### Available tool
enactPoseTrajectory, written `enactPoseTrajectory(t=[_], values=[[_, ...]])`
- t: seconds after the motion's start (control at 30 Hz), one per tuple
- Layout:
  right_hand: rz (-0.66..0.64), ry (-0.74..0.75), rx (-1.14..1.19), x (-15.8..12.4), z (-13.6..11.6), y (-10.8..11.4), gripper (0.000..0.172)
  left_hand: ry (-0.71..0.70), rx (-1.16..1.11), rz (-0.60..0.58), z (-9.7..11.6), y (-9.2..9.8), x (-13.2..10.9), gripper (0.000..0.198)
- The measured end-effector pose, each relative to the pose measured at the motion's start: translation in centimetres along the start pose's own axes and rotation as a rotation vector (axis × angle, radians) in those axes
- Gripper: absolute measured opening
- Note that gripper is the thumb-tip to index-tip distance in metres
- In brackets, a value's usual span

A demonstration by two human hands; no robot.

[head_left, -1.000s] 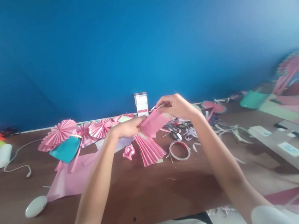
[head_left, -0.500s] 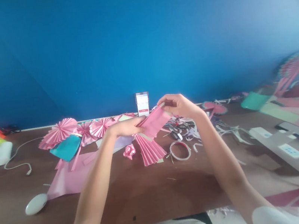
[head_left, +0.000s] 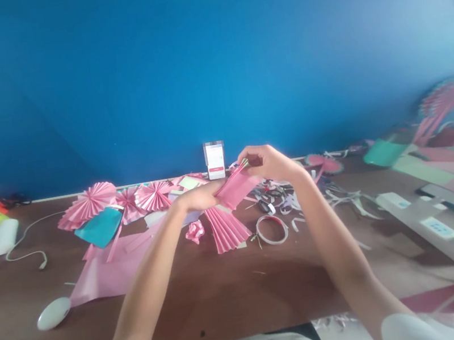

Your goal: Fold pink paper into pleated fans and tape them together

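A strip of pink paper (head_left: 236, 187), folded in pleats, is held above the table between my two hands. My left hand (head_left: 202, 196) is closed on its left end, with the fingertips partly hidden behind the paper. At the upper right corner my right hand (head_left: 266, 162) pinches the paper, where pale green edges of the folds show. Just below lies a pleated pink paper fan (head_left: 228, 230), its top covered by the held paper. Beside it sit a crumpled pink paper flower (head_left: 194, 232) and a round ring of white cord or tape (head_left: 271, 230).
A phone (head_left: 215, 160) stands against the blue wall. Pink paper rosettes (head_left: 90, 203), a teal paper piece (head_left: 99, 227) and pink sheets (head_left: 101, 276) lie left, near a white mouse (head_left: 54, 313). White paper scraps (head_left: 287, 198) and a power strip (head_left: 429, 224) are right.
The pink paper has tilted, and its pleated edge now shows several fold ends near my right fingers. My left hand has shifted slightly right along with it.
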State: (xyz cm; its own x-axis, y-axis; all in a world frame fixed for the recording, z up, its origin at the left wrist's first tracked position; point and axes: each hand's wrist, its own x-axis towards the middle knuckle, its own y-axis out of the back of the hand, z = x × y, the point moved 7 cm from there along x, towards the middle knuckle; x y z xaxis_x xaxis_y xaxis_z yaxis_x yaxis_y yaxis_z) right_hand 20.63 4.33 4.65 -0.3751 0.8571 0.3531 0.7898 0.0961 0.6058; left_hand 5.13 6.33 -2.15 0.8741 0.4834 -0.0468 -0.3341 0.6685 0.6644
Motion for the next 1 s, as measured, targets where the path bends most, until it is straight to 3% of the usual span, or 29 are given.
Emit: enactPoseTrajectory(t=[0.13,0.37,0.53,0.7,0.9,1.0], values=[[0.064,0.005,0.029,0.2,0.1,0.5,0.014,0.034,-0.025,0.077,0.1,0.4,0.2,0.045],[0.083,-0.015,0.043,0.0,0.3,1.2,0.022,0.091,-0.040,0.100,0.9,0.7,-0.6,0.037],[0.107,-0.015,-0.010,-0.2,0.1,1.7,0.019,0.082,-0.001,0.012,1.0,0.3,-0.6,0.041],[0.119,0.002,-0.057,-0.3,-0.4,1.9,0.016,0.114,-0.018,0.015,0.4,0.4,-0.6,0.033],[0.035,0.017,-0.010,-0.3,-0.7,1.0,0.026,0.165,0.065,-0.127,-0.2,-0.2,-1.3,0.036],[0.013,0.018,-0.034,-0.1,-0.6,0.5,0.032,0.110,0.052,-0.035,0.2,0.2,-0.9,0.045]])
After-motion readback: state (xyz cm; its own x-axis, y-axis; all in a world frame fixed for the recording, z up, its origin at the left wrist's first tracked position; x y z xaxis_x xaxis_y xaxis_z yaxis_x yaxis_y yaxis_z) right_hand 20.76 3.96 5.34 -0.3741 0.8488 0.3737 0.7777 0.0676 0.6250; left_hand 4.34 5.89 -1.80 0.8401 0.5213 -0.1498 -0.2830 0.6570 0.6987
